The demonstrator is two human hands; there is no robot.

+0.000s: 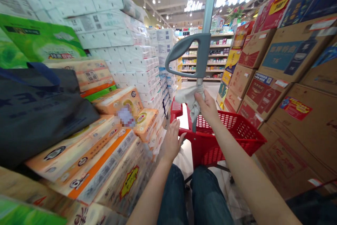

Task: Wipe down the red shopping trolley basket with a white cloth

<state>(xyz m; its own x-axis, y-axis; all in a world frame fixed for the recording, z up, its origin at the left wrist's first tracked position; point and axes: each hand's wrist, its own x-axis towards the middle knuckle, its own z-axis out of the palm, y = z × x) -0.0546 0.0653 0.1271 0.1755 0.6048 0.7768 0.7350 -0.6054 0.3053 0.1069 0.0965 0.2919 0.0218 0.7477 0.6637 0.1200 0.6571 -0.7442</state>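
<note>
My right hand point(207, 107) is shut on a crumpled grey cloth point(191, 100), pressing it against a grey metal pole point(207, 14) that rises from a red plastic shopping basket point(252, 137). A curved grey handle point(184, 51) branches off the pole above the cloth. My left hand point(172, 140) holds nothing, with its fingers apart, and its fingertips are at or just touching the basket's near left rim. The lower end of the cloth hangs down beside the pole.
Tall stacks of wrapped tissue packs point(113, 42) and orange-and-white paper packs point(89, 161) stand to the left, with a dark tote bag point(39, 109) on them. Stacked cardboard cartons point(289, 112) wall the right side. Store shelves point(207, 56) stand ahead.
</note>
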